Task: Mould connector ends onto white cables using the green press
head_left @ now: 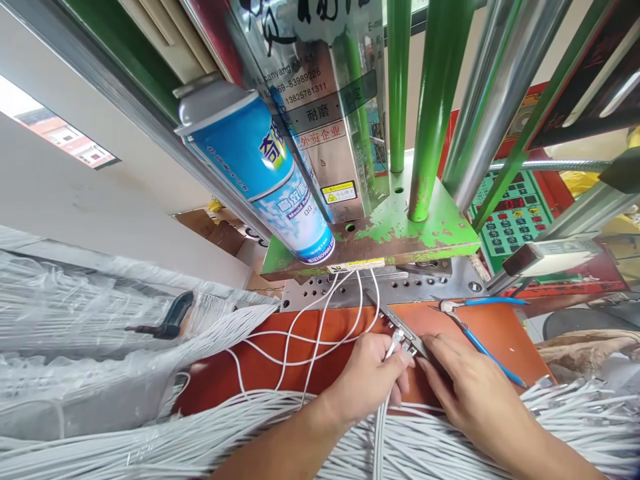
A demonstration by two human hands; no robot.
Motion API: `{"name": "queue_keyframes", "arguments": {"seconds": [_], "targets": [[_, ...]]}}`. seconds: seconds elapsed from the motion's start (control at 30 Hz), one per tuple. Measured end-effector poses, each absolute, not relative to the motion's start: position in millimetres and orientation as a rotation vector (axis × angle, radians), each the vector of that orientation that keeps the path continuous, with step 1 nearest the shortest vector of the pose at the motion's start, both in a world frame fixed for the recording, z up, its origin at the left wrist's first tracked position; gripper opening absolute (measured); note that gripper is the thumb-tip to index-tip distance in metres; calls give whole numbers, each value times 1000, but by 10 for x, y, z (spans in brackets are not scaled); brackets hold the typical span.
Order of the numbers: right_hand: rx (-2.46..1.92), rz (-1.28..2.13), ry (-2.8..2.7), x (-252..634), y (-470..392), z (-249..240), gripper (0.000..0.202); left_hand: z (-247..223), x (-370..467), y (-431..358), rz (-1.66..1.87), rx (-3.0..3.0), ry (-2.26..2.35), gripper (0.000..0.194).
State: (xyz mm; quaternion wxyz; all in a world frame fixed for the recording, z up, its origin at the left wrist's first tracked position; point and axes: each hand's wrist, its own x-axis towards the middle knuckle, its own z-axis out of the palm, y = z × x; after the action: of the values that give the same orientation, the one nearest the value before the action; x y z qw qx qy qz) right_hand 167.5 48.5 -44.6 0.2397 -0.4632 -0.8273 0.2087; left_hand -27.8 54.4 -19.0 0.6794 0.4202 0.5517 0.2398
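Note:
My left hand (pixel 367 377) pinches a white cable (pixel 381 433) close to its metal connector (pixel 397 335); more than one cable seems to hang below these fingers. The connector sits against a narrow metal bar (pixel 387 312) with small slots along its edge. My right hand (pixel 470 387) grips the near end of this bar, thumb and fingers closed on it. The bar's far end reaches toward the steel mould plate (pixel 310 288) under the press. Whether the connector is fully seated in a slot is hidden by my fingers.
Blue-handled pliers (pixel 475 340) lie right on the orange board (pixel 530 333). A blue spray can (pixel 265 180) stands on the press's green plate (pixel 425 243). White cables (pixel 200 437) heap in front, with several running under the plate. A dark-handled tool (pixel 173 317) lies left; a control panel (pixel 520 213) stands right.

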Motion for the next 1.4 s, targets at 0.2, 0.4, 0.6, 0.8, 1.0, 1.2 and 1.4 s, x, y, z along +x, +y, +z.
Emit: {"name": "queue_keyframes", "arguments": {"seconds": [0.2, 0.4, 0.6, 0.8, 1.0, 1.2, 1.4], "targets": [[-1406, 723, -2063, 1758, 491, -445, 20, -165, -346, 588, 520, 954, 1177, 40], [-1308, 686, -2137, 1759, 505, -433, 19, -164, -363, 625, 532, 930, 1256, 32], [-1239, 665, -2207, 1771, 518, -438, 17, -162, -361, 648, 489, 1029, 1189, 35], [-1408, 624, -2068, 1804, 518, -468, 21, -137, -490, 667, 598, 1157, 1346, 43], [-1387, 616, -2085, 1811, 517, -458, 21, -171, -512, 678, 627, 1134, 1396, 32], [-1336, 588, -2157, 1793, 506, -488, 19, -200, -423, 709, 620, 1129, 1429, 32], [-1226, 603, -2193, 1758, 513, -455, 16, -166, -415, 707, 672, 989, 1355, 31]]}}
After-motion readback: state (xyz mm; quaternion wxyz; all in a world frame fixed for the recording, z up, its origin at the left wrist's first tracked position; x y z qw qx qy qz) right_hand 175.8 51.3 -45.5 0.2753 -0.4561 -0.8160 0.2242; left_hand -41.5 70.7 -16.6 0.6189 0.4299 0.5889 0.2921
